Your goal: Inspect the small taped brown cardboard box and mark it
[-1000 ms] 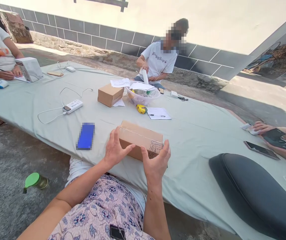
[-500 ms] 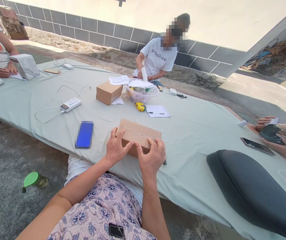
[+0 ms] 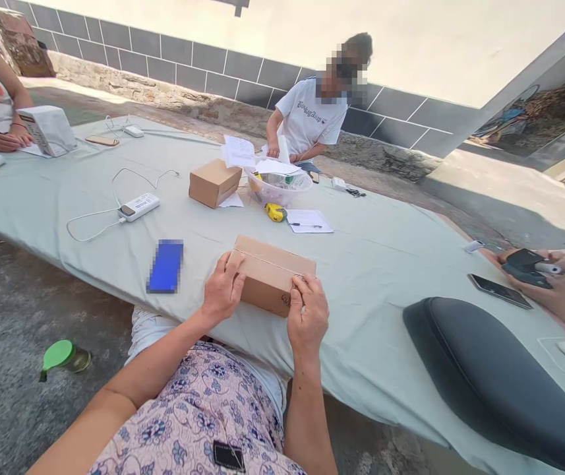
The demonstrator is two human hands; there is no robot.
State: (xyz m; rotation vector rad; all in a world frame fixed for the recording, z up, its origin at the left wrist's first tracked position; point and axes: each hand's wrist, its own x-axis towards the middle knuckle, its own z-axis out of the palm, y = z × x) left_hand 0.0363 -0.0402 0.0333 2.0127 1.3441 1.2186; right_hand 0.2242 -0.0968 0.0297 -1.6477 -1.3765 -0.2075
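Note:
A closed brown cardboard box (image 3: pixel 267 277) lies on the cloth-covered table in front of me, with a dark printed mark near its right end. My left hand (image 3: pixel 223 287) grips its left end, thumb on the near side and fingers over the top edge. Around the right end, my right hand (image 3: pixel 308 309) is closed in the same way, fingertips at the top edge. Left of the box lies a phone-shaped item (image 3: pixel 166 266) with a blurred blue face. Beyond the box are a yellow tape measure (image 3: pixel 275 212) and a sheet of paper with a pen (image 3: pixel 310 221).
A second cardboard box (image 3: pixel 214 183) and a plastic basket (image 3: pixel 278 188) topped with papers stand farther back. A power strip (image 3: pixel 138 207) with cables is at left. A black padded seat (image 3: pixel 490 369) occupies the right. Other people sit around the table (image 3: pixel 376 264).
My thumbs have moved apart from the middle of the box's near side toward its two ends. Across the table, a person's paper over the basket has tilted up.

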